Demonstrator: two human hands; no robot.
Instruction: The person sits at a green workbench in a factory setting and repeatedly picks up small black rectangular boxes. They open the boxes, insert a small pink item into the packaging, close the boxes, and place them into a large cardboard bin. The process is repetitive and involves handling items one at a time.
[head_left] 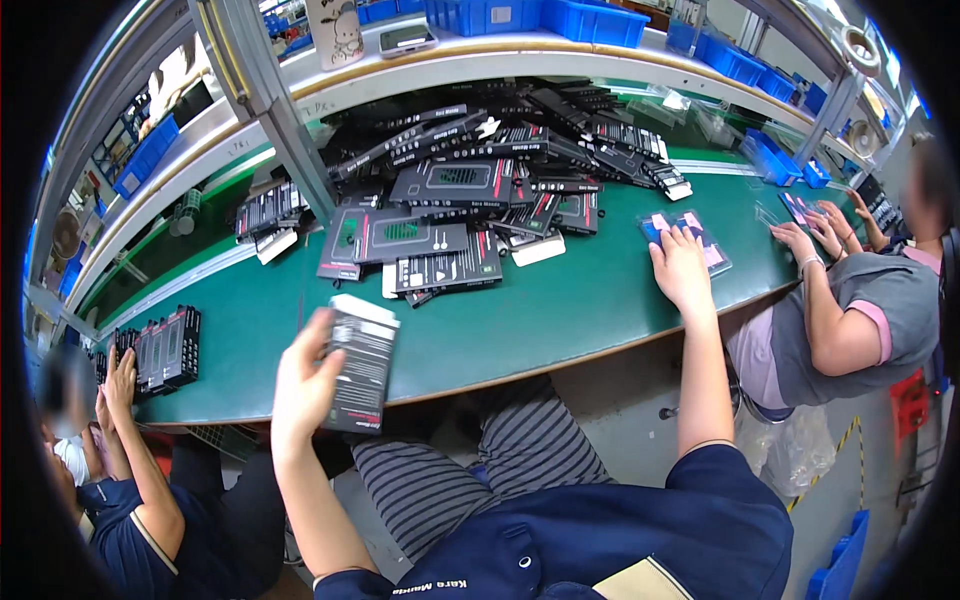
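Observation:
My left hand [303, 380] grips a flat black carton [367, 365] with white and red print, above the near table edge. Its white end flap stands up at the top; whether anything is inside cannot be seen. Farther right, my right hand [681, 262] lies with fingers spread on flat clear packs [713, 252] with pink and blue contents. Between the hands, toward the back, rises a loose heap of black cartons [430, 240], some with white flaps out.
The green tabletop [560, 310] runs across under a shelf with blue bins [595, 22]. At left a co-worker's hands [119, 375] touch a row of upright black cartons [170, 350]. Another person's hands [800, 240] handle a pack at right. A metal post [295, 160] stands left of the heap.

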